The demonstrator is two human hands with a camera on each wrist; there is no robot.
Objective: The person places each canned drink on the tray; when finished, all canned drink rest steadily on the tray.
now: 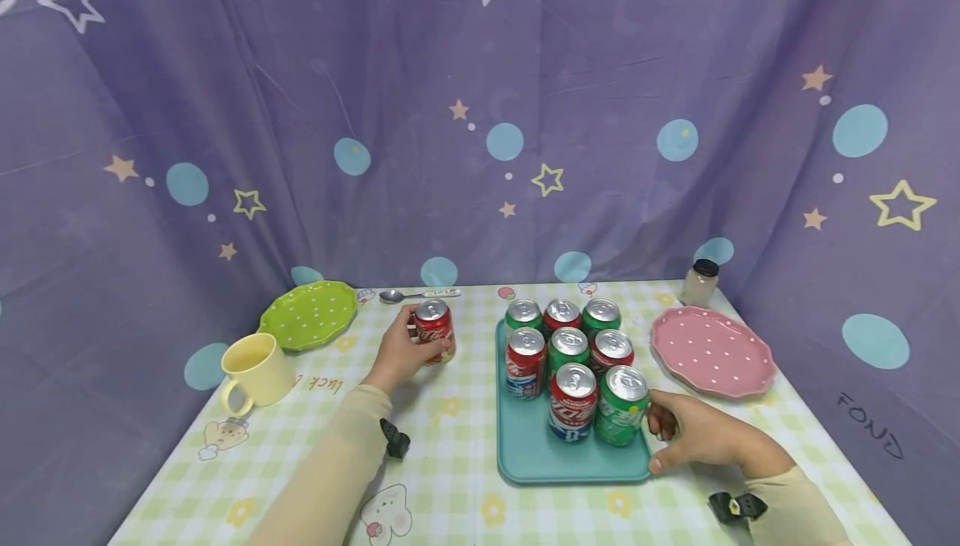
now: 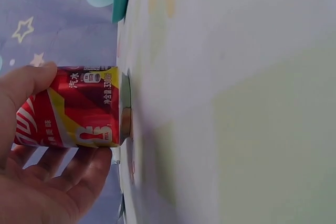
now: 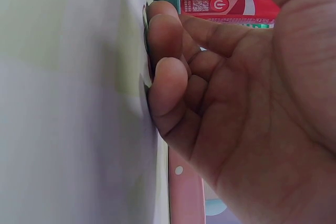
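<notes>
My left hand (image 1: 405, 351) grips a red soda can (image 1: 435, 331) left of the tray, thumb on one side and fingers round the other. In the left wrist view that can (image 2: 79, 106) is upright, its base at or very near the tablecloth. Several red and green soda cans stand in rows on a teal tray (image 1: 525, 454). My right hand (image 1: 701, 433) is at the tray's right edge, near the front green can (image 1: 621, 408). Its fingers are loosely bent with nothing in them, and the fingertips (image 3: 167, 80) rest against the tablecloth. Whether it presses the tray, I cannot tell.
A yellow mug (image 1: 262, 371) and a green dotted plate (image 1: 311, 317) are on the left. Behind my left hand lies a spoon (image 1: 420, 294). On the right are a pink dotted plate (image 1: 712, 350) and a black-lidded jar (image 1: 701, 283). A purple curtain (image 1: 480, 229) hangs behind.
</notes>
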